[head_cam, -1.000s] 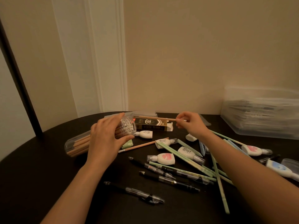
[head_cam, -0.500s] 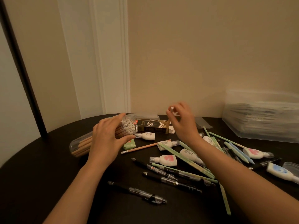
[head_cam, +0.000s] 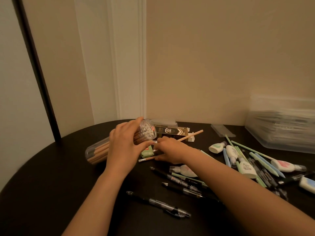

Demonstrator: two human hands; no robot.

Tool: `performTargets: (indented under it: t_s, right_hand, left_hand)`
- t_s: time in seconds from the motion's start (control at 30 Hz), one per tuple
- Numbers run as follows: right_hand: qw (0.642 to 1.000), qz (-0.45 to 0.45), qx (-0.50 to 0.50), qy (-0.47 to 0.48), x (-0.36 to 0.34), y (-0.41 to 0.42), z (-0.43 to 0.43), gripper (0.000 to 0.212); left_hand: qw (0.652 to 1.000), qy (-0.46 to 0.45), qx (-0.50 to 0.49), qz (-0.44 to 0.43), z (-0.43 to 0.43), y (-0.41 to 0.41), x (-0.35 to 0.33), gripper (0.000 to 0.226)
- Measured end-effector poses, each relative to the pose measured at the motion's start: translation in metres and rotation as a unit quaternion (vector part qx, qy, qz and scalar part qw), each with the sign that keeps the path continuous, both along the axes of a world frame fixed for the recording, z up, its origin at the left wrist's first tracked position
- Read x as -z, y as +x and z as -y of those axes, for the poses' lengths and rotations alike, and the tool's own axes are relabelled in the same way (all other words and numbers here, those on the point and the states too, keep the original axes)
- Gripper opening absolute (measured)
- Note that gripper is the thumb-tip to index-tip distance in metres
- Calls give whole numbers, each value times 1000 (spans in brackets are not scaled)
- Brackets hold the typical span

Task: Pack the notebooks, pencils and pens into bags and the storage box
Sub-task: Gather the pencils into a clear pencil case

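clear tube [head_cam: 148,132] of tan pencils [head_cam: 100,149] gripped by left hand [head_cam: 125,147]; right hand [head_cam: 172,151] pinches another pencil [head_cam: 192,135].

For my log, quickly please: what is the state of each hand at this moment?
Left hand: grips the clear pencil tube.
Right hand: holds a wooden pencil.

1. The pencil tube [head_cam: 97,150] lies on its side at the left of the surface [head_cam: 42,184], under the left hand [head_cam: 124,149].
2. A carton [head_cam: 170,132] lies just behind the tube's mouth.
3. The right hand [head_cam: 172,150], just right of that mouth, holds a pencil [head_cam: 192,135] slanting over the carton.
4. In front of both hands lie loose pens [head_cam: 162,204].
5. The storage box [head_cam: 281,133] sits far right at the back, behind scattered correction tapes [head_cam: 247,167].
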State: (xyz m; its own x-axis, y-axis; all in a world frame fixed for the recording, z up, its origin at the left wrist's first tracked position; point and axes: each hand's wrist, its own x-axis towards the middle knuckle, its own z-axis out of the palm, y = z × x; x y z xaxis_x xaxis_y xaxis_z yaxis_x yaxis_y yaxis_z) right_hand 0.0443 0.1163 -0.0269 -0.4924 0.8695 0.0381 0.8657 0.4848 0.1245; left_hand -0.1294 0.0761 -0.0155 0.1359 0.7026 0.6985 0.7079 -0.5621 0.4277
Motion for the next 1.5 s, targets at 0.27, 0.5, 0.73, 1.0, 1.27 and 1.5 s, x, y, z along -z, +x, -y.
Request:
performTargets:
  t_s: [0.27, 0.5, 0.73, 1.0, 1.27, 1.5]
  right_hand:
    - [984, 88, -94, 126, 1, 4, 6, 27]
    - [973, 45, -65, 216, -28, 37, 20, 25]
    - [976, -36, 70, 202, -43, 76, 53, 19]
    - [954, -232, 171, 78, -60, 86, 80, 29]
    - [824, -542, 165, 11, -77, 78, 100, 45]
    - [616, -759, 207, 40, -72, 93, 100, 45]
  left_hand:
    - [1000, 4, -2, -4, 2, 2, -1, 75]
    - [1000, 19, 15, 5, 6, 10, -1, 74]
    - [997, 12, 67, -30, 25, 31, 0, 75]
    - [988, 15, 140, -57, 49, 57, 4, 74]
    - [986, 15, 145, -75, 52, 63, 7, 75]
    - [990, -1, 110, -90, 46, 59, 13, 75]
